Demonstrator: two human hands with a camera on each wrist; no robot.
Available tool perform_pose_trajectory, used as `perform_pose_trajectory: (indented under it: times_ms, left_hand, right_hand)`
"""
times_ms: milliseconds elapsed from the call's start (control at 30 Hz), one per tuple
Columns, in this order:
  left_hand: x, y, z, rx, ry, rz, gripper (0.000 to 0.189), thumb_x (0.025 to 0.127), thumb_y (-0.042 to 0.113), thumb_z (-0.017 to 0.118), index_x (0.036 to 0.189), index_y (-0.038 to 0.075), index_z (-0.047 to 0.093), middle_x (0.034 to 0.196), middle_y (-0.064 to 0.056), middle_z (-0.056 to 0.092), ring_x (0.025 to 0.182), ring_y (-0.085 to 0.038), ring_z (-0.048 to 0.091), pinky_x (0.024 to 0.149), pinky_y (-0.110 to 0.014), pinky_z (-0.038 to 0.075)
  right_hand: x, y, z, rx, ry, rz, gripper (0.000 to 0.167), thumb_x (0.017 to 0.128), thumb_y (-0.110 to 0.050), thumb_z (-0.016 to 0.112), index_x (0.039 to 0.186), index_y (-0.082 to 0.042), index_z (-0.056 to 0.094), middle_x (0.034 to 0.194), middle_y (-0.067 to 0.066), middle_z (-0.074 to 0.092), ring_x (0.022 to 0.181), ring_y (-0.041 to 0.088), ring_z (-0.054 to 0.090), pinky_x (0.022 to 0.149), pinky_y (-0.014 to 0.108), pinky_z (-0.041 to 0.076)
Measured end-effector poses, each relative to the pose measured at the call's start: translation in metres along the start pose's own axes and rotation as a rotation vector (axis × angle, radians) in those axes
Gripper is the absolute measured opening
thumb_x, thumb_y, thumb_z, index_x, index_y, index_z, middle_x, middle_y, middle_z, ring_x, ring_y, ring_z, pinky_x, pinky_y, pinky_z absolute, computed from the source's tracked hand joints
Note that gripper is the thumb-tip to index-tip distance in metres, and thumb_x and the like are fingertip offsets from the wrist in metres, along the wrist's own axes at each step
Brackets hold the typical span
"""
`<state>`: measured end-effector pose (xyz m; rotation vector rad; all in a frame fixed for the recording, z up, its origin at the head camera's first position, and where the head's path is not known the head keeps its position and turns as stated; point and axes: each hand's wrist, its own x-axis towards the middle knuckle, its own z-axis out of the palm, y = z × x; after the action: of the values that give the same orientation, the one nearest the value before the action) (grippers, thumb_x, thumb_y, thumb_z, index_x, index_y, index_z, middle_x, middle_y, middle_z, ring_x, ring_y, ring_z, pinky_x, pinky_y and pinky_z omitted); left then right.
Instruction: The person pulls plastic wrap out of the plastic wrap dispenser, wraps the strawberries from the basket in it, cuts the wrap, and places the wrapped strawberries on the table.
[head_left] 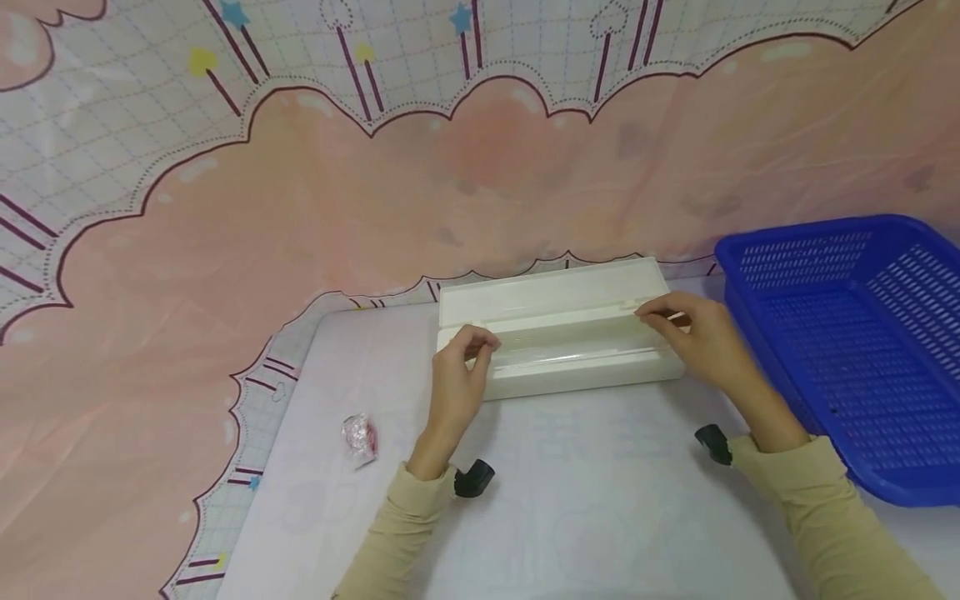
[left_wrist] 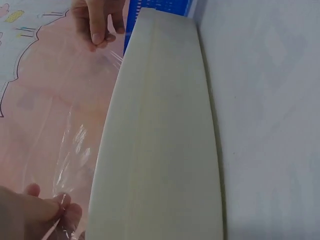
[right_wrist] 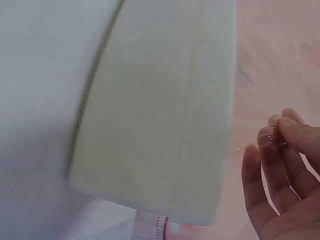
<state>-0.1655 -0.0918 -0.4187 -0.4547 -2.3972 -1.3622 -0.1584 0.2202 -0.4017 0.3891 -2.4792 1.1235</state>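
Note:
A long white cling film box [head_left: 585, 380] lies at the back of the table with its lid [head_left: 551, 292] raised. Clear cling film [head_left: 573, 342] stretches above the box between both hands. My left hand [head_left: 457, 383] pinches the film between thumb and fingertips at the box's left end; gathered folds of film [left_wrist: 75, 150] fan out from those fingers in the left wrist view. At the right end, my right hand [head_left: 705, 337] pinches the film's other side. In the right wrist view, a crumpled bit of film shows at the right hand's [right_wrist: 287, 170] fingertips. The roll cannot be made out.
A blue plastic basket [head_left: 795, 358] stands on the right, close to my right forearm. On the left of the white tabletop [head_left: 585, 517] lies a small crinkled wrapped packet [head_left: 361, 439]. A patterned pink cloth [head_left: 360, 208] hangs behind the table.

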Motion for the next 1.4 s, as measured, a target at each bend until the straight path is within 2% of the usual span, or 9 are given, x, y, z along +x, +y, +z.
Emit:
perform_pose_trajectory:
  times_ms: [100, 400, 467, 567, 667, 900, 1000, 1200, 1400]
  left_hand:
    - [0.003, 0.0, -0.002, -0.008, -0.019, 0.013, 0.01, 0.094, -0.006, 0.061, 0.096, 0.003, 0.065, 0.093, -0.01, 0.073, 0.091, -0.021, 0.07, 0.084, -0.033, 0.058]
    - [-0.001, -0.006, -0.008, 0.054, -0.254, 0.056, 0.012, 0.096, 0.005, 0.064, 0.108, 0.005, 0.065, 0.102, -0.005, 0.071, 0.095, -0.017, 0.067, 0.088, -0.029, 0.056]
    - [-0.002, -0.007, -0.011, 0.064, -0.295, 0.071, 0.017, 0.094, 0.005, 0.066, 0.111, 0.004, 0.065, 0.104, -0.005, 0.071, 0.096, -0.017, 0.067, 0.089, -0.03, 0.055]
    - [-0.003, -0.009, -0.014, 0.073, -0.315, 0.088, 0.022, 0.093, 0.001, 0.066, 0.114, 0.004, 0.065, 0.105, -0.005, 0.07, 0.098, -0.017, 0.067, 0.089, -0.03, 0.055]
    - [-0.003, -0.012, -0.016, 0.062, -0.283, 0.104, 0.021, 0.093, -0.002, 0.065, 0.113, 0.003, 0.066, 0.106, -0.006, 0.071, 0.098, -0.017, 0.068, 0.09, -0.028, 0.055]
    - [0.002, -0.014, -0.018, 0.023, -0.147, 0.123, 0.013, 0.091, 0.0, 0.069, 0.103, 0.003, 0.069, 0.101, -0.009, 0.074, 0.095, -0.02, 0.071, 0.087, -0.026, 0.057]
    - [0.003, -0.014, -0.021, 0.066, -0.147, 0.111, 0.015, 0.091, 0.001, 0.069, 0.105, 0.003, 0.069, 0.103, -0.009, 0.074, 0.096, -0.02, 0.071, 0.087, -0.028, 0.057]
    - [0.0, -0.02, -0.027, 0.259, -0.202, 0.075, 0.015, 0.092, 0.007, 0.069, 0.106, 0.006, 0.071, 0.102, -0.007, 0.075, 0.093, -0.02, 0.071, 0.084, -0.034, 0.058]
    - [0.005, -0.022, -0.032, 0.206, -0.103, 0.162, 0.011, 0.09, 0.005, 0.07, 0.099, 0.003, 0.075, 0.097, -0.01, 0.076, 0.086, -0.022, 0.072, 0.078, -0.033, 0.059]
  right_hand:
    - [0.002, -0.005, -0.005, -0.005, 0.016, -0.014, 0.009, 0.092, 0.0, 0.067, 0.096, -0.003, 0.075, 0.095, 0.013, 0.075, 0.082, -0.013, 0.052, 0.073, 0.005, 0.044]
    - [0.003, -0.012, -0.014, 0.007, 0.034, -0.012, 0.008, 0.092, -0.002, 0.068, 0.097, -0.003, 0.075, 0.095, 0.012, 0.074, 0.083, -0.014, 0.052, 0.074, 0.004, 0.043]
    - [0.003, -0.013, -0.013, 0.006, 0.042, -0.011, 0.008, 0.092, -0.002, 0.068, 0.097, -0.003, 0.075, 0.095, 0.012, 0.074, 0.083, -0.014, 0.052, 0.074, 0.003, 0.043]
    - [0.004, -0.013, -0.013, 0.012, 0.052, -0.017, 0.008, 0.092, -0.001, 0.068, 0.096, -0.003, 0.075, 0.095, 0.012, 0.074, 0.082, -0.013, 0.052, 0.074, 0.003, 0.043]
    - [0.005, -0.014, -0.014, 0.016, 0.057, -0.028, 0.008, 0.092, -0.001, 0.068, 0.096, -0.003, 0.075, 0.095, 0.012, 0.074, 0.082, -0.013, 0.053, 0.074, 0.003, 0.043]
    - [0.007, -0.016, -0.015, 0.017, 0.051, -0.029, 0.009, 0.092, -0.001, 0.068, 0.097, -0.004, 0.075, 0.094, 0.011, 0.074, 0.081, -0.011, 0.053, 0.075, 0.004, 0.044]
    - [0.008, -0.016, -0.013, 0.023, 0.045, -0.024, 0.009, 0.093, -0.002, 0.067, 0.097, -0.003, 0.075, 0.095, 0.011, 0.074, 0.08, -0.01, 0.053, 0.075, 0.004, 0.044]
    - [0.006, -0.018, -0.011, 0.044, 0.024, 0.01, 0.01, 0.094, -0.003, 0.066, 0.099, -0.004, 0.074, 0.099, 0.011, 0.073, 0.083, -0.008, 0.054, 0.076, 0.006, 0.044]
    - [0.006, -0.016, -0.013, 0.033, 0.033, -0.009, 0.01, 0.095, -0.003, 0.065, 0.1, -0.003, 0.073, 0.099, 0.012, 0.073, 0.083, -0.006, 0.054, 0.077, 0.006, 0.044]
